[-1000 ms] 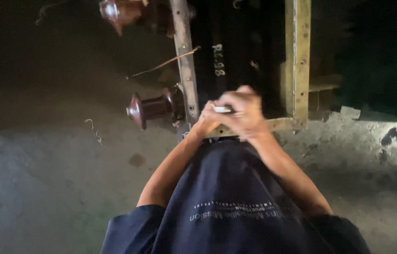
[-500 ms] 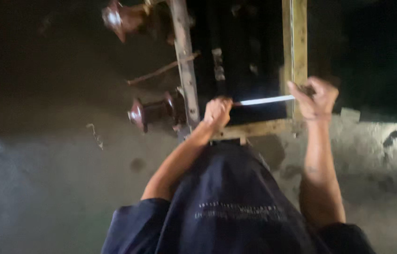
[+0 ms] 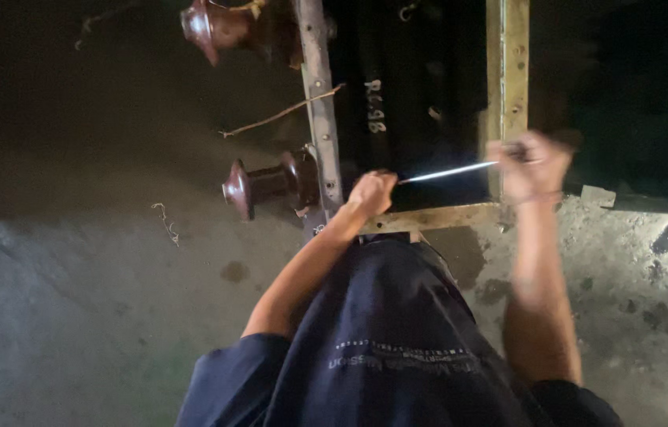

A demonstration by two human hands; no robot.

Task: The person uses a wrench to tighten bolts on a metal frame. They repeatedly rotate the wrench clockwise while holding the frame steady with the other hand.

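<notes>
Thin shiny metal strip (image 3: 446,171), glossy brown ceramic insulator (image 3: 267,184), dull painted metal frame (image 3: 506,71), rough matt concrete floor (image 3: 73,316), soft dark cloth shirt (image 3: 397,348)

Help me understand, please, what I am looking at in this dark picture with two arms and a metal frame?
The picture comes from a camera worn on a person's head, looking down past their dark blue shirt at their own two bare hands. The left hand is closed around one end of a thin, shiny strip or rod; the right hand, blurred, grips the other end, so it stretches between them. I cannot tell exactly what the strip is. Behind the hands stands a metal frame around a dark body, with two brown ribbed insulators sticking out from its grey left rail. A thin wire or twig juts out between them. Everything rests on a rough concrete floor, brightly lit at the right.
</notes>
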